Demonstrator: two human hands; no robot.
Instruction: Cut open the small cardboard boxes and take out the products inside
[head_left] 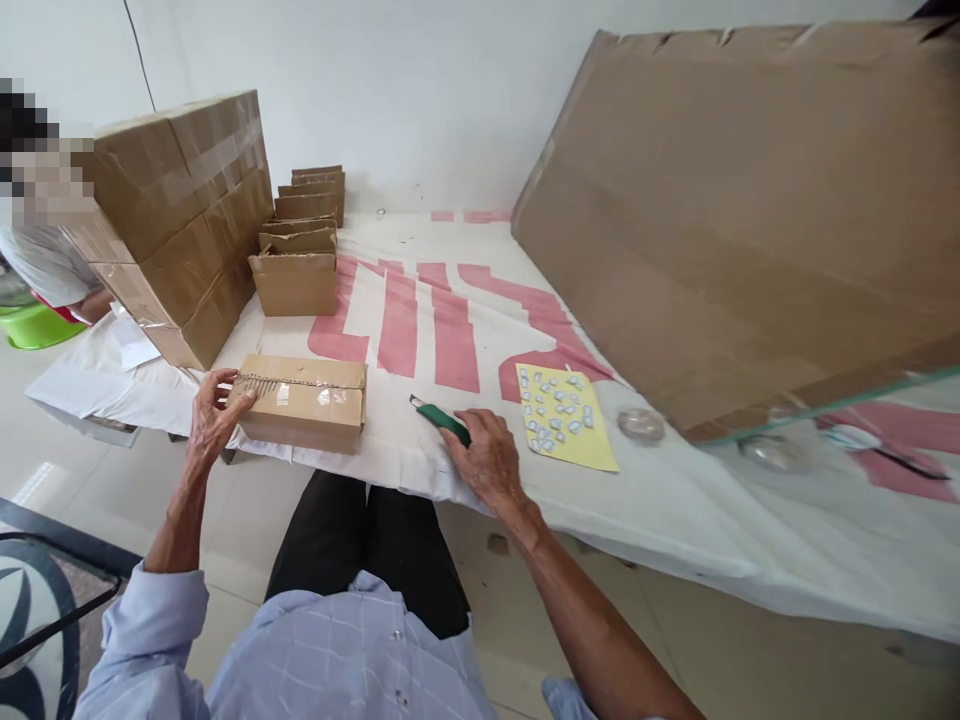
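A small closed cardboard box (300, 400) lies near the front edge of the cloth-covered table. My left hand (217, 410) grips its left end, thumb on the top and fingers at the far side. Along the top runs a jagged seam between the flaps, with shiny tape across it. To the right of the box, my right hand (484, 450) is closed round a green utility knife (444, 420), low over the cloth. The knife's tip points left, towards the box, and does not touch it.
Taped cartons (187, 210) are stacked at the left, beside a row of open small boxes (296, 285). A yellow sheet with stickers (562, 415) and a tape roll (641, 425) lie at right. A large cardboard panel (735, 210) leans there. Another person (52, 265) is at far left.
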